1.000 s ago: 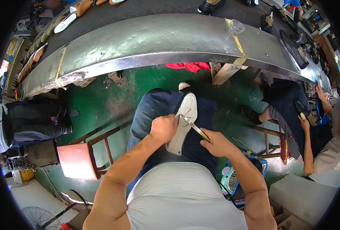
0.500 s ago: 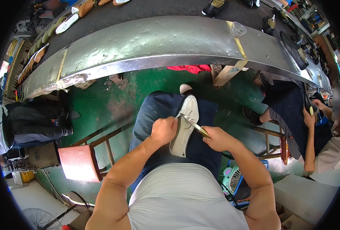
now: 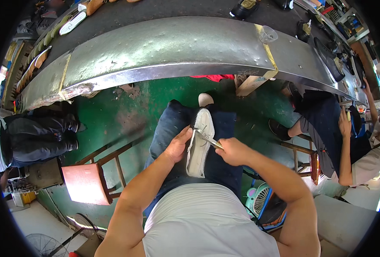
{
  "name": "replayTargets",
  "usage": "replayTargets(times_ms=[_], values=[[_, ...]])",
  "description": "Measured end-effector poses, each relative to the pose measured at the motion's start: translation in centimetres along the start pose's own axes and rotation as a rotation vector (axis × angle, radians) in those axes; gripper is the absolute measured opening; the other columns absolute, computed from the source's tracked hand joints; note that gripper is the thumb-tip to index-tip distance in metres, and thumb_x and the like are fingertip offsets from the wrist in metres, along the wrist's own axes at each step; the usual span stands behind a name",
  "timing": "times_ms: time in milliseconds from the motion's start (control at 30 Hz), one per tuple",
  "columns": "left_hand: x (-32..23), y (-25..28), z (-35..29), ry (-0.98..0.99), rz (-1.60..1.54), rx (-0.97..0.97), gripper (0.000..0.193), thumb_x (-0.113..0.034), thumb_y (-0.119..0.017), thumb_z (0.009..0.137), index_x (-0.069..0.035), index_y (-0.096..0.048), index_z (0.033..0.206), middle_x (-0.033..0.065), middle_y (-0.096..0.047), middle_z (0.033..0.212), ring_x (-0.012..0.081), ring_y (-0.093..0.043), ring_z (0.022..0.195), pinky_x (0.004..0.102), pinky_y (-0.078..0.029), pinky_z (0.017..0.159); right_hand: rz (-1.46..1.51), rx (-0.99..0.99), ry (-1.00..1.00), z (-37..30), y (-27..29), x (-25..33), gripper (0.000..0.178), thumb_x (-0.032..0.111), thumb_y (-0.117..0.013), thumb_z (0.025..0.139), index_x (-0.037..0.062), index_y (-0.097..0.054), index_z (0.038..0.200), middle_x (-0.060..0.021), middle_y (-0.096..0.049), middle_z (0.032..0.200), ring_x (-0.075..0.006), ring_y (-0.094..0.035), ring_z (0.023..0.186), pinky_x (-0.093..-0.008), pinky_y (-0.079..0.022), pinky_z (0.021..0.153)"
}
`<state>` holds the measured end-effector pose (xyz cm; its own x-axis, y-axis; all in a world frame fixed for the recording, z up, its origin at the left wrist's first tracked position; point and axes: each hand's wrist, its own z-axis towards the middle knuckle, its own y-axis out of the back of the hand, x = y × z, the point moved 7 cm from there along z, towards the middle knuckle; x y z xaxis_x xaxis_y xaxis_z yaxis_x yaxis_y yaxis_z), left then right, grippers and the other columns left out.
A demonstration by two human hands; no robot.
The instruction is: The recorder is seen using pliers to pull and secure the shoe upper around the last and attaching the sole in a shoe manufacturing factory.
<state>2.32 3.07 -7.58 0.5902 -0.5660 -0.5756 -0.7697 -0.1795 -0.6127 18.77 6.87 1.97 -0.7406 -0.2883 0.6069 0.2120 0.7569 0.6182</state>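
Unchanged since earlier: left hand (image 3: pixel 178 145) clamps shoe (image 3: pixel 199 143); right hand (image 3: pixel 231 150) grips tool (image 3: pixel 207 138).
Risk: tool could slip and gouge the thumb.

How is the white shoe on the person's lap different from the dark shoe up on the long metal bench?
The white shoe lies on the person's lap, gripped by the left hand; the dark shoe sits on the metal bench, and no hand touches it. The white shoe is pale all over; the dark shoe is black with a tan inside. The right hand puts a metal tool to the white shoe only.

White shoe (image 3: pixel 199 143) lengthwise on lap, thin metal tool (image 3: pixel 208 138), prob. blade
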Motion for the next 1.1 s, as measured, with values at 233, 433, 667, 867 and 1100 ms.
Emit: replayTargets(times_ms=[233, 433, 667, 867, 1100], values=[[-1.0, -0.3, 1.4, -0.013, 0.165, -0.014, 0.070, -0.037, -0.069, 0.096, -0.008, -0.039, 0.151, 0.0064, -0.056, 0.136, 0.0177, -0.053, 0.124, 0.0353, -0.043, 0.106, 0.580, -0.286, -0.223, -0.5, -7.3, -1.7, 0.027, 0.027, -0.064, 0.094, -0.0004, -0.063, 0.093, -0.0180, -0.069, 0.080, -0.0337, -0.068, 0.076, -0.0434, -0.052, 0.072], [-0.9, -1.6, 1.5, 0.005, 0.226, -0.050, 0.067, -0.030, -0.071, 0.095, -0.006, -0.040, 0.150, 0.0084, -0.061, 0.130, 0.0190, -0.058, 0.117, 0.0352, -0.046, 0.103, 1.395, 0.239, -0.202, -2.0, -7.1, -4.7, 0.028, 0.023, -0.061, 0.099, -0.0028, -0.062, 0.111, -0.0130, -0.071, 0.096, -0.0197, -0.068, 0.075, -0.0292, -0.051, 0.057], [-1.2, -2.2, 2.0, 0.032, 0.451, -0.217, 0.068, -0.031, -0.070, 0.090, -0.001, -0.043, 0.145, 0.0147, -0.064, 0.124, 0.0223, -0.062, 0.112, 0.0354, -0.051, 0.096, 0.805, 0.099, -0.313, -4.5, 1.2, -3.7, 0.035, 0.031, -0.052, 0.104, -0.0024, -0.062, 0.109, -0.0138, -0.069, 0.091, -0.0195, -0.068, 0.079, -0.0337, -0.051, 0.057], [-1.5, -2.7, 1.3, 0.110, 0.739, -0.253, 0.084, -0.031, -0.072, 0.088, 0.003, -0.030, 0.153, 0.0213, -0.058, 0.135, 0.0270, -0.061, 0.119, 0.0349, -0.051, 0.097, 0.105, -0.034, -0.201, 0.8, 3.0, -2.5, 0.042, 0.037, -0.051, 0.101, -0.0015, -0.062, 0.088, -0.0152, -0.068, 0.080, -0.0274, -0.068, 0.077, -0.0379, -0.052, 0.071], [-2.8, -2.4, 1.1, 0.305, 0.553, -0.133, 0.105, -0.031, -0.080, 0.084, 0.003, -0.013, 0.157, 0.0222, -0.052, 0.143, 0.0290, -0.057, 0.125, 0.0403, -0.048, 0.102, 0.558, 0.136, -0.316, -5.0, -0.3, -4.1, 0.032, 0.030, -0.059, 0.096, -0.0016, -0.063, 0.094, -0.0284, -0.067, 0.092, -0.0466, -0.064, 0.092, -0.0491, -0.051, 0.080]])
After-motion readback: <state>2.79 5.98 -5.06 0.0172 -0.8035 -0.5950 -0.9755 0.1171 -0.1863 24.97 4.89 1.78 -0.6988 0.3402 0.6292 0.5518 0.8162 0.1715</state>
